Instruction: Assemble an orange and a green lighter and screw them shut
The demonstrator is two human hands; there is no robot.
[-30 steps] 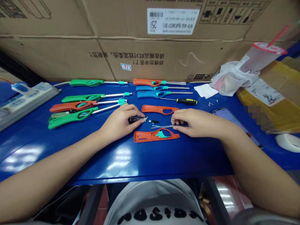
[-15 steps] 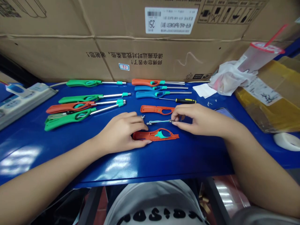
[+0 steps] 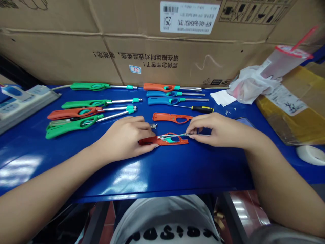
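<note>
My left hand (image 3: 127, 139) grips the rear end of an orange lighter shell half (image 3: 150, 140), which lies open side up on the blue table (image 3: 162, 176). A teal trigger (image 3: 170, 140) sits in that shell. My right hand (image 3: 215, 130) pinches the front end of a thin wired metal tube (image 3: 175, 136), whose wires and small rear end lie over the shell. Whether that end is seated inside, I cannot tell. A small metal fitting (image 3: 153, 126) sticks out beside my left fingers. Behind them lies the other orange shell half (image 3: 165, 117), near my right fingertips.
Green lighters (image 3: 85, 104) and an orange one lie at left. Blue lighters (image 3: 162, 101), an orange one and a screwdriver (image 3: 203, 109) lie behind my hands. A power strip (image 3: 30, 105) is far left; a tape roll (image 3: 311, 155) and a bagged cup (image 3: 281, 64) are right.
My right hand's wired tube has come down toward me, from behind the shell half to over it. My left hand and the shell half have shifted slightly left and away from me.
</note>
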